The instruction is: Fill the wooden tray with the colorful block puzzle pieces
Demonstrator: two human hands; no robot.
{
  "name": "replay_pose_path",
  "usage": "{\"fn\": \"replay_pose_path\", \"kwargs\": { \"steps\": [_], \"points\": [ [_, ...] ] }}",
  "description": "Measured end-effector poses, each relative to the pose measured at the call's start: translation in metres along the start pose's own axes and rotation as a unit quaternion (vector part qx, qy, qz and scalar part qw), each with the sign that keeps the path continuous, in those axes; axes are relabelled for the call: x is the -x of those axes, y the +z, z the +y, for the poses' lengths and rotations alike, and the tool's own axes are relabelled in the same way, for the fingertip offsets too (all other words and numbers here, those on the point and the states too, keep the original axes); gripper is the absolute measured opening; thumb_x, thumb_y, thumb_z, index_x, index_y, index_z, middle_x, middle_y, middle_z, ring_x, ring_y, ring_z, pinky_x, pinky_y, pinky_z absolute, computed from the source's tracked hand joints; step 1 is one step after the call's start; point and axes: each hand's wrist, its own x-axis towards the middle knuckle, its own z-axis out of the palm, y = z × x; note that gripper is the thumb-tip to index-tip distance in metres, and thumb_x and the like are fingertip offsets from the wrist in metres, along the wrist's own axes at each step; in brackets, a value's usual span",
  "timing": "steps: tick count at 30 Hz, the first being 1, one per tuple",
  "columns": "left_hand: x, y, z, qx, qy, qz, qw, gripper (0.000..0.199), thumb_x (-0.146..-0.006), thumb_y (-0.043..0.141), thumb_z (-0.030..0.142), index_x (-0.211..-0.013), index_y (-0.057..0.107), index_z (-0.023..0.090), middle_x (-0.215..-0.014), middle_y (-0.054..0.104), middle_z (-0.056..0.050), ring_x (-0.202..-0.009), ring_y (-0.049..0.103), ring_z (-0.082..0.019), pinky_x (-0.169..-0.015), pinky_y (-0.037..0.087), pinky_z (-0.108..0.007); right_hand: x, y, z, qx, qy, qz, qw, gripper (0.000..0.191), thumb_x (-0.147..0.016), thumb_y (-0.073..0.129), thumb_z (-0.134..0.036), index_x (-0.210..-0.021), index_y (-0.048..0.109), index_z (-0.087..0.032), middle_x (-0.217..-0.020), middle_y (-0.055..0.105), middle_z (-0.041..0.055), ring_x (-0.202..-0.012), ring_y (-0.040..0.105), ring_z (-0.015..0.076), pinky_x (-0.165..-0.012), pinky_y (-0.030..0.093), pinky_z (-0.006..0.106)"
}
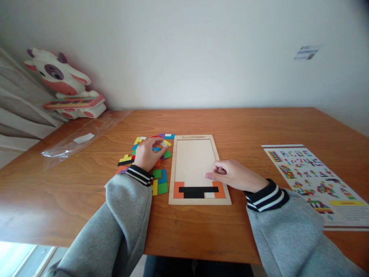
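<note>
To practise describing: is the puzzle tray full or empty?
Partly filled: the tray has pieces at its near end, bare wood beyond.

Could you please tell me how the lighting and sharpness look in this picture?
Head view: pale glare on the left of the table; bright highlights on the plastic bag; a dark top right corner over the wall; sleeves stretched toward the lower corners; fine print on the paper sheet too small to read.

Shallow wooden tray (196, 159), pale, rectangular, flat on the table (175, 231), bare across its upper part; at the near end, flat black pieces (198, 190) between orange pieces (178, 191), with a small white piece (209, 195) low right. Left of the tray: loose multicoloured pieces (163, 187), scattered, partly hidden.
</note>
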Motion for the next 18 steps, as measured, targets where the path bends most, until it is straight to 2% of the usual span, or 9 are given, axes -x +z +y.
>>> {"fn": "replay_pose_path", "kwargs": {
  "steps": [2,4,7,9,12,18],
  "points": [
    [0.004,-0.001,0.012,0.036,0.07,0.017,0.997,0.027,-0.084,0.07,0.038,-0.103,0.069,0.017,-0.096,0.076,-0.006,-0.085,0.072,-0.02,-0.083,0.058,-0.033,0.0,0.0,-0.001,-0.016,-0.002,0.013,1.0,0.053,-0.084,0.059,-0.071,-0.074,0.061,-0.019,-0.064,0.057,-0.0005,-0.058,0.049,0.0133,-0.055,0.034,0.027],
    [0.009,-0.001,0.028,0.075,0.168,0.019,0.983,0.024,-0.085,0.072,0.035,-0.103,0.069,0.018,-0.098,0.076,-0.006,-0.088,0.072,-0.019,-0.084,0.058,-0.031,0.0,0.0,-0.004,-0.056,-0.008,0.033,0.998,0.052,-0.084,0.061,-0.07,-0.08,0.065,-0.018,-0.068,0.062,0.001,-0.062,0.053,0.0143,-0.058,0.038,0.028],
    [0.02,0.005,0.053,0.141,0.319,0.004,0.937,0.021,-0.086,0.074,0.026,-0.105,0.068,0.019,-0.098,0.076,-0.006,-0.09,0.072,-0.017,-0.086,0.058,-0.03,0.0,0.001,-0.012,-0.153,-0.026,0.029,0.987,0.051,-0.085,0.062,-0.066,-0.093,0.069,-0.016,-0.079,0.068,0.0038,-0.072,0.059,0.0158,-0.065,0.045,0.028],
    [0.028,0.01,0.065,0.165,0.381,-0.022,0.909,0.024,-0.086,0.074,0.022,-0.108,0.066,0.018,-0.098,0.076,-0.007,-0.089,0.072,-0.017,-0.084,0.059,-0.031,0.0,0.003,-0.016,-0.209,-0.039,0.0,0.977,0.049,-0.085,0.064,-0.063,-0.1,0.07,-0.017,-0.086,0.07,0.0046,-0.078,0.061,0.0159,-0.07,0.048,0.028],
    [0.035,0.016,0.073,0.169,0.421,-0.046,0.89,0.026,-0.087,0.074,0.021,-0.111,0.065,0.018,-0.099,0.075,-0.007,-0.089,0.071,-0.017,-0.081,0.059,-0.03,0.0,0.007,-0.02,-0.26,-0.037,-0.023,0.965,0.047,-0.08,0.072,-0.059,-0.1,0.07,-0.017,-0.091,0.072,0.0048,-0.08,0.062,0.0156,-0.073,0.05,0.029],
    [0.036,0.018,0.07,0.162,0.423,-0.046,0.89,0.029,-0.089,0.072,0.027,-0.115,0.063,0.019,-0.102,0.074,-0.007,-0.092,0.071,-0.017,-0.083,0.059,-0.03,-0.004,0.015,-0.018,-0.275,-0.001,0.002,0.961,0.042,-0.076,0.077,-0.055,-0.089,0.067,-0.016,-0.079,0.07,0.0036,-0.071,0.064,0.0153,-0.068,0.051,0.029]
  ]
}}
